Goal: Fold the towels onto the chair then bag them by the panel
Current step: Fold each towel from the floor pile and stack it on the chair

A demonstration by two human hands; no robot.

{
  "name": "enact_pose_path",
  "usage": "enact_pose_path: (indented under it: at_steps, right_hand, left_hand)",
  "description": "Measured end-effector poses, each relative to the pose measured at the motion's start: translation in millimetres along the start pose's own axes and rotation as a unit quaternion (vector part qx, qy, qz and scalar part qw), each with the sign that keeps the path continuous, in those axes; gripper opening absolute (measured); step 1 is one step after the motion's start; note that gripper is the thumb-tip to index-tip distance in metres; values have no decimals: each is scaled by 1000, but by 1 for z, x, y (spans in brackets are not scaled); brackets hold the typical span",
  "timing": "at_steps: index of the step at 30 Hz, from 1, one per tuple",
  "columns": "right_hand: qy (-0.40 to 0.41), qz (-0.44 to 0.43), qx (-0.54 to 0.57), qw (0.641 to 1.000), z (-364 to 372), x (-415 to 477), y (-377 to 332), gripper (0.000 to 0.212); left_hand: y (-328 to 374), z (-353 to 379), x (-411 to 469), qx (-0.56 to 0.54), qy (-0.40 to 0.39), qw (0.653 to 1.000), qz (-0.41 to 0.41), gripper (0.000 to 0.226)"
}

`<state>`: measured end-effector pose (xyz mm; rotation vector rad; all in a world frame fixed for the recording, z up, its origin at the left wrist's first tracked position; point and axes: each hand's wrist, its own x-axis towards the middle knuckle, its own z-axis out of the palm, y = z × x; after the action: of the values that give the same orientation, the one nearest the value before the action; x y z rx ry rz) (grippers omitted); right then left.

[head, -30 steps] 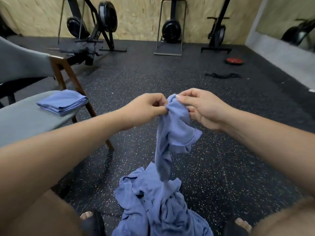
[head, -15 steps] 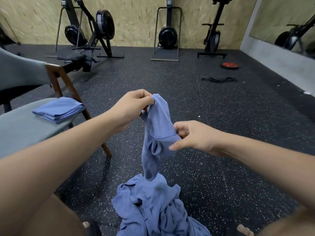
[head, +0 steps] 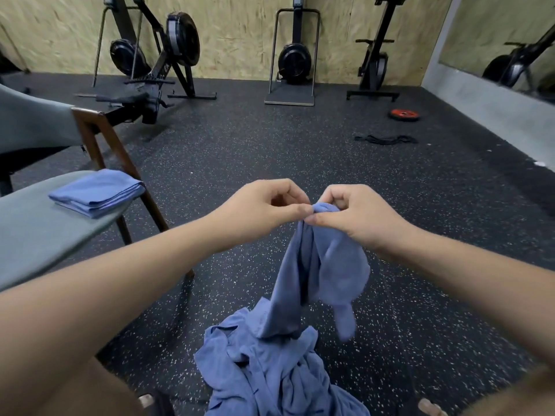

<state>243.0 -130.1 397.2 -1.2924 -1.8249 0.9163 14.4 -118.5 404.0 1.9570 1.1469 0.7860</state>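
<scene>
We are pinching the bunched top corner of a blue towel [head: 324,271] with both hands. Our left hand [head: 264,205] is closing thumb and forefinger on it, and our right hand [head: 354,214] is gripping just beside, its other fingers curled in. The towel is hanging in front of us, and its lower end seems to be touching the loose pile [head: 270,376] on the floor near our feet. Spreading it could go wrong, we are judging: the trailing end may drag other towels up, or so thin a pinch may slip. One folded towel [head: 97,193] is lying on the chair [head: 36,235] at our left, and we are seeing nothing between us and its seat. Far off, rowing machines [head: 168,55], a red plate [head: 404,114] and a black strap [head: 386,139] are sitting well apart from us. No bag is showing.
</scene>
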Motion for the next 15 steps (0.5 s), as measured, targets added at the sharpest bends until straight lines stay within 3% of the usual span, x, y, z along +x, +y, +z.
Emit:
enact_pose_path:
  at_steps: [7, 11, 15]
  right_hand:
    - [-42, -25, 9, 999, -7, -2, -8, 25]
    - [-78, -21, -44, 996, -14, -2, -9, 26]
    - [-91, 3, -84, 992, -27, 2, -2, 28]
  left_hand:
    - [-1, 4, 2, -108, -35, 993, -29, 27]
    - [-6, -2, 5, -108, -81, 990, -34, 21]
    - [-11, -14, 9, -65, -75, 994, -39, 12]
